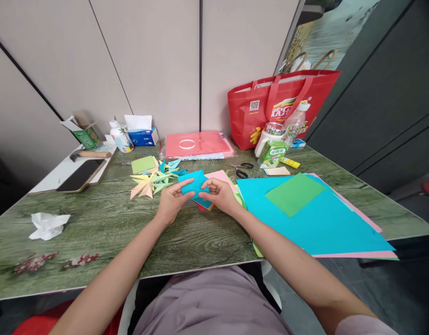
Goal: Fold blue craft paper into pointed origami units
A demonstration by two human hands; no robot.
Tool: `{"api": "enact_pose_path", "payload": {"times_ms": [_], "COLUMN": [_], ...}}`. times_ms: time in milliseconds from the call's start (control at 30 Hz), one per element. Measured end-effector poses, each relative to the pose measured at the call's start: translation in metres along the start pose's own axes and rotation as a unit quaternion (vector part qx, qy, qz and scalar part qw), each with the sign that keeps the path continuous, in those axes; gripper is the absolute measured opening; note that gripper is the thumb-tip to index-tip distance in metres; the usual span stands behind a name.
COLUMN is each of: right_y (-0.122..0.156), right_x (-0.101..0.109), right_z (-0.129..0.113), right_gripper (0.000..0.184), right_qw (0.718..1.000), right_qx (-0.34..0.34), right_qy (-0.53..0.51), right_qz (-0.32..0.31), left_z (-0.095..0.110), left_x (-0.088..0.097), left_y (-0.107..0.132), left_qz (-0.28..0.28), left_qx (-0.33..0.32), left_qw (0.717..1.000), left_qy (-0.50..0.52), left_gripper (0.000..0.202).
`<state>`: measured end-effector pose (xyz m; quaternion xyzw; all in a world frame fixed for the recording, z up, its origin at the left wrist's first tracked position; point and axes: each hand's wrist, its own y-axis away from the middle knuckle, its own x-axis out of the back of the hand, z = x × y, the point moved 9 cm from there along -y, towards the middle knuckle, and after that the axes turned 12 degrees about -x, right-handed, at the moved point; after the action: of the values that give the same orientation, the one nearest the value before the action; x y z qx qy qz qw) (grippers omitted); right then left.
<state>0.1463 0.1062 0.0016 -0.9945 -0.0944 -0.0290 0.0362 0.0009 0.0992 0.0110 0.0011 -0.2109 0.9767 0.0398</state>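
Observation:
Both my hands meet over the middle of the green wood-grain table [106, 232]. My left hand [172, 201] and my right hand [219, 193] each pinch an edge of a small blue folded paper [195, 182], held just above a little stack of coloured squares [207, 204]. Fingers of both hands are closed on the paper. Just beyond my left hand lies a cluster of folded paper stars [155, 179] in yellow, green, peach and blue. A light green paper square [143, 164] lies behind them.
Large blue sheets [319, 223] with a green square [294, 193] on top lie at the right. Scissors [242, 170], a red folder [196, 144], a red bag [280, 107], bottles, a tissue box [142, 135], a phone [82, 174] and a crumpled tissue [47, 225] surround the work area.

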Motion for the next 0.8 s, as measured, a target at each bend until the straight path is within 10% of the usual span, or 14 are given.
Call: {"api": "enact_pose_path", "payload": {"times_ms": [800], "right_y": [-0.0013], "right_x": [0.0015], "right_z": [0.0081], "right_gripper": [0.045], "right_qw": [0.992], "right_qx": [-0.053], "right_qy": [-0.118], "right_qz": [-0.004], "left_z": [-0.0035], "left_x": [0.0056], "left_y": [-0.0006], "left_qz": [0.048], "left_qx": [0.016], "left_qw": [0.997], "left_qy": [0.053], "left_gripper": [0.041]}}
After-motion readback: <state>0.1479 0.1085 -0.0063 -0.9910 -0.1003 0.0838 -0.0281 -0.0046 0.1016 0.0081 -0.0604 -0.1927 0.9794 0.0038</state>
